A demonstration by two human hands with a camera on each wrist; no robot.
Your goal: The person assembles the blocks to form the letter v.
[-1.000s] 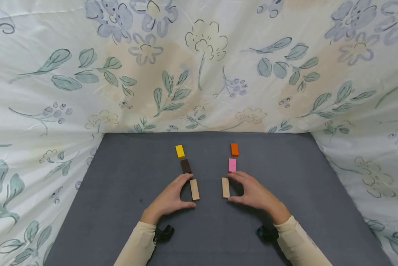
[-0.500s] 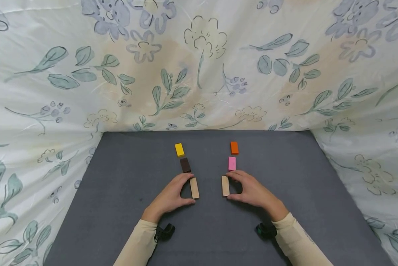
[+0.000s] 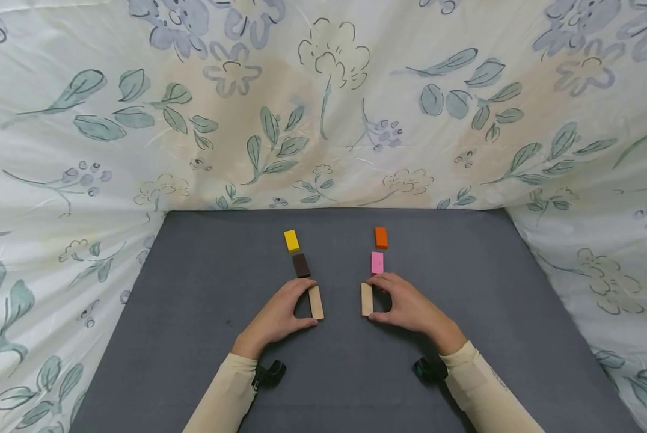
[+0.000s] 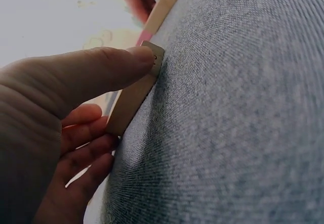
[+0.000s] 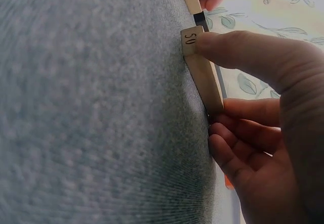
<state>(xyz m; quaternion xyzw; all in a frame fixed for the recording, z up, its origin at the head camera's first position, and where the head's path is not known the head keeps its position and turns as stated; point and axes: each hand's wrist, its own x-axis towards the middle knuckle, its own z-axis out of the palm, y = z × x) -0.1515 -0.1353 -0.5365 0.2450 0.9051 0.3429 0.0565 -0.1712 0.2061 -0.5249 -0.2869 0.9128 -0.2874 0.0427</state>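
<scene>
Two plain wooden blocks lie lengthwise on the grey cloth in the head view. My left hand (image 3: 275,316) pinches the left wooden block (image 3: 315,302) by its two ends, thumb at the near end and fingers at the far one. On the other side, my right hand (image 3: 410,304) has the right wooden block (image 3: 367,299) pinched the same way. The right wrist view shows "50" on that block's end face (image 5: 190,39), partly under the thumb. A dark brown block (image 3: 301,265) lies just beyond the left fingertips, a pink block (image 3: 377,263) just beyond the right ones.
Farther back lie a yellow block (image 3: 291,240) on the left and an orange block (image 3: 381,237) on the right. Grey cloth (image 3: 340,373) covers the table. A floral curtain (image 3: 334,108) rises along the back and both sides. Black wrist cameras (image 3: 270,374) sit at the cuffs.
Both thumbs have drawn in slightly against the near ends of the wooden blocks. The whole head view has shifted a little upward; the blocks keep their places relative to each other.
</scene>
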